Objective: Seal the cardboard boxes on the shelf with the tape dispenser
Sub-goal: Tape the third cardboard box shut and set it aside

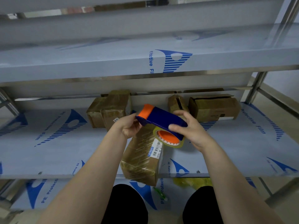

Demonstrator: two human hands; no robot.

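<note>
Shelf [48, 143] is wrapped in protective film. Front box [140, 160], seemingly taped already, is laid long axis front-to-back, overhanging the shelf edge, directly under the tape dispenser [161, 120]. Unsealed boxes [213, 109] are seen back right, nearer the right hand [189, 130]; contents hidden. Dispenser is gripped at the roll end by the right hand, nose end held by the left hand [129, 126].

Both bare forearms [90, 167] rise from the lower corners and converge mid-view. The left hand [129, 126] pinches the front end of the tape dispenser [161, 118]. The right hand [193, 130] grips its rear, thumb along the side, fingers curled over the top.
</note>
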